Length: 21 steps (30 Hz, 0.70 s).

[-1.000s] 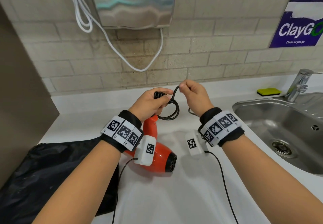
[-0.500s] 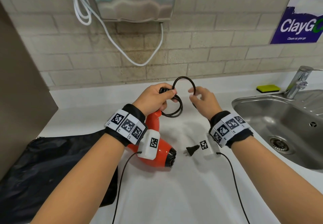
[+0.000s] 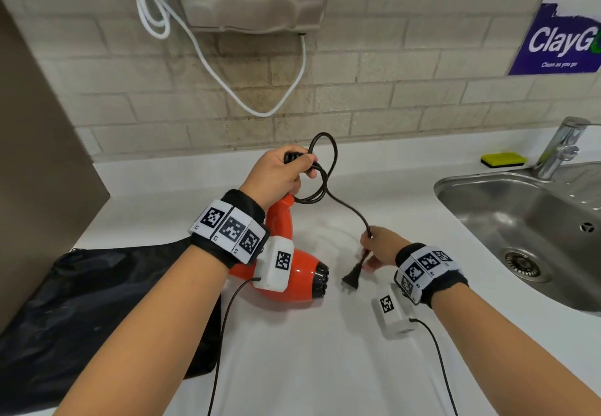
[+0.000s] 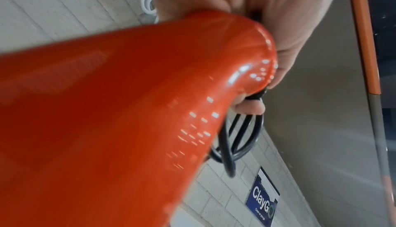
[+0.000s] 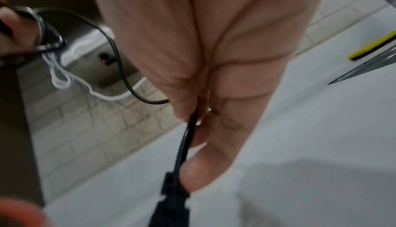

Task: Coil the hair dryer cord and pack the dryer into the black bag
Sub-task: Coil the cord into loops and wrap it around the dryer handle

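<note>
The left hand [image 3: 282, 173] grips the dryer [image 3: 286, 263] handle and the cord [image 3: 349, 212] loops together; the right hand [image 3: 380, 248] pinches the cord near the plug [image 3: 353, 277]. A hard tug could spring those loops loose.

- We see our left hand [image 3: 279, 175] gripping the orange hair dryer [image 3: 292, 272] by its handle end, cord [image 3: 328, 168] loops gathered there.
- Our right hand [image 3: 382, 246] pinches the cord near the plug [image 3: 351, 280].
- The black bag [image 3: 97, 302] lies on the white tabletop [image 3: 309, 367], left of the dryer.
</note>
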Tool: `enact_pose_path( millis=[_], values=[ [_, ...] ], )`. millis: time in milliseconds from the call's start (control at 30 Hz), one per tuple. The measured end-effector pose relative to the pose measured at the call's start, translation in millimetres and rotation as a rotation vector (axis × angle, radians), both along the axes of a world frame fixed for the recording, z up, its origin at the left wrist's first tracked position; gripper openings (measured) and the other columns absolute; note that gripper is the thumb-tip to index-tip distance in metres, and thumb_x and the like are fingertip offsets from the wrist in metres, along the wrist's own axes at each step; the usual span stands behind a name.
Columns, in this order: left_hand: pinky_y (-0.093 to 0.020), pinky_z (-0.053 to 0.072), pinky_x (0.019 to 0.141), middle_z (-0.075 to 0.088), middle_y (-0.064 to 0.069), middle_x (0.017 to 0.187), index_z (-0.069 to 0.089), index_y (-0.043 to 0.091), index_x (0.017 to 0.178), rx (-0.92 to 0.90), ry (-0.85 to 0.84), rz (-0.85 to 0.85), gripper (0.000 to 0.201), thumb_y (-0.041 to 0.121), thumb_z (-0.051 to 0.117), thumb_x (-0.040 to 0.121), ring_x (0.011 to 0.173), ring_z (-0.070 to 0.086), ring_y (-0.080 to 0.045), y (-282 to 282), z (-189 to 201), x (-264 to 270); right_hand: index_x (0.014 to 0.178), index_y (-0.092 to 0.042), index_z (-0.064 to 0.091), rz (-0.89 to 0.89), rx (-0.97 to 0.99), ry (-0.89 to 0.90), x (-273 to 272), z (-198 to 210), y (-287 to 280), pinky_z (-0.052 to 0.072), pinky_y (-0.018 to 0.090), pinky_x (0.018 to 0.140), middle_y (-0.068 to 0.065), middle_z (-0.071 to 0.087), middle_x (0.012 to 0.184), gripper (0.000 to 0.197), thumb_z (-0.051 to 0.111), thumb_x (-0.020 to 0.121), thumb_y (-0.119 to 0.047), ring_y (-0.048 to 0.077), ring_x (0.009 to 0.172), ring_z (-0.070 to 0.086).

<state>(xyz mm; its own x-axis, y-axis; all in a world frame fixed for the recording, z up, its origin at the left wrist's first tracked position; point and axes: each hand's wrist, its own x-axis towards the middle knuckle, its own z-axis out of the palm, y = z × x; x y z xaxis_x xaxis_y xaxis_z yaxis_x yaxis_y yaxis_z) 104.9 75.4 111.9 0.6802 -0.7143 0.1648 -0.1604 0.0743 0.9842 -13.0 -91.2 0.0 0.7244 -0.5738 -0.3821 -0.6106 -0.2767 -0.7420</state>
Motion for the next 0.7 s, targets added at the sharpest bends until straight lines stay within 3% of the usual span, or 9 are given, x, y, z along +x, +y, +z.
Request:
enact_pose_path(
  millis=[100,200,300,367,433,500,567,667,700],
  values=[
    [-0.017,0.024,0.040,0.062,0.006,0.056,0.059,0.011,0.084,0.000,0.013,0.002,0.012,0.012,0.050,0.092,0.036,0.029,-0.005,-1,0,0,0.084,-0.008,0.040,-0.143,0.228,-0.307,6,26,7,0.056,0.041,0.066,0.007,0.050,0.079,0.015,0.033,0.097,-0.011,0.030,0.064,0.060],
    [-0.017,0.024,0.039,0.060,0.002,0.064,0.056,0.010,0.088,0.016,0.014,0.002,0.010,0.013,0.048,0.093,0.035,0.030,-0.005,-3,1,-1,0.079,-0.011,0.035,-0.205,0.380,-0.550,8,57,14,0.055,0.035,0.065,0.008,0.048,0.079,0.018,0.037,0.095,-0.004,0.028,0.061,0.059],
    [-0.017,0.024,0.039,0.059,-0.001,0.068,0.054,0.009,0.091,0.011,0.028,0.016,0.008,0.013,0.047,0.094,0.034,0.030,-0.005,-5,1,0,0.076,-0.018,0.030,-0.122,0.162,-0.699,6,77,19,0.054,0.027,0.062,0.003,0.046,0.073,0.039,0.050,0.082,0.015,0.020,0.061,0.058],
    [-0.018,0.024,0.039,0.059,-0.001,0.070,0.053,0.010,0.091,0.002,0.036,0.032,0.007,0.014,0.047,0.094,0.033,0.030,-0.005,-5,0,2,0.075,-0.020,0.029,-0.133,0.030,-0.807,2,88,23,0.050,0.023,0.055,0.000,0.045,0.070,0.046,0.050,0.078,0.020,0.023,0.062,0.055],
    [-0.018,0.024,0.039,0.059,-0.002,0.072,0.053,0.011,0.090,-0.004,0.037,0.037,0.007,0.014,0.047,0.094,0.034,0.030,-0.004,-5,0,2,0.075,-0.020,0.029,-0.134,0.011,-0.923,-1,96,27,0.047,0.026,0.058,0.000,0.043,0.067,0.046,0.045,0.076,0.023,0.027,0.060,0.055],
    [-0.017,0.025,0.039,0.059,-0.002,0.073,0.053,0.012,0.090,-0.007,0.032,0.034,0.008,0.015,0.047,0.094,0.034,0.030,-0.004,-4,0,2,0.074,-0.019,0.029,-0.081,0.063,-1.006,-4,100,31,0.047,0.025,0.058,0.001,0.041,0.066,0.047,0.041,0.076,0.027,0.016,0.051,0.057],
    [-0.016,0.025,0.039,0.060,-0.003,0.074,0.053,0.012,0.092,-0.009,0.031,0.021,0.007,0.014,0.047,0.094,0.033,0.030,-0.004,-4,1,1,0.075,-0.019,0.030,-0.005,0.052,-1.007,-3,99,36,0.048,0.024,0.057,0.001,0.042,0.066,0.047,0.042,0.077,0.026,0.012,0.049,0.057],
    [-0.016,0.024,0.038,0.058,-0.004,0.074,0.054,0.011,0.092,-0.005,0.029,-0.042,0.009,0.012,0.045,0.095,0.033,0.029,-0.003,-3,3,-4,0.076,-0.023,0.031,0.057,-0.073,-0.915,6,90,46,0.045,0.024,0.057,0.001,0.048,0.069,0.045,0.054,0.077,0.016,0.023,0.062,0.055],
    [-0.015,0.024,0.038,0.058,-0.004,0.074,0.054,0.012,0.091,-0.001,0.025,-0.073,0.010,0.012,0.045,0.095,0.033,0.029,-0.003,-4,3,-6,0.076,-0.024,0.031,0.058,-0.111,-0.898,10,86,50,0.044,0.022,0.057,0.000,0.050,0.070,0.045,0.058,0.078,0.011,0.021,0.062,0.054]
  ],
)
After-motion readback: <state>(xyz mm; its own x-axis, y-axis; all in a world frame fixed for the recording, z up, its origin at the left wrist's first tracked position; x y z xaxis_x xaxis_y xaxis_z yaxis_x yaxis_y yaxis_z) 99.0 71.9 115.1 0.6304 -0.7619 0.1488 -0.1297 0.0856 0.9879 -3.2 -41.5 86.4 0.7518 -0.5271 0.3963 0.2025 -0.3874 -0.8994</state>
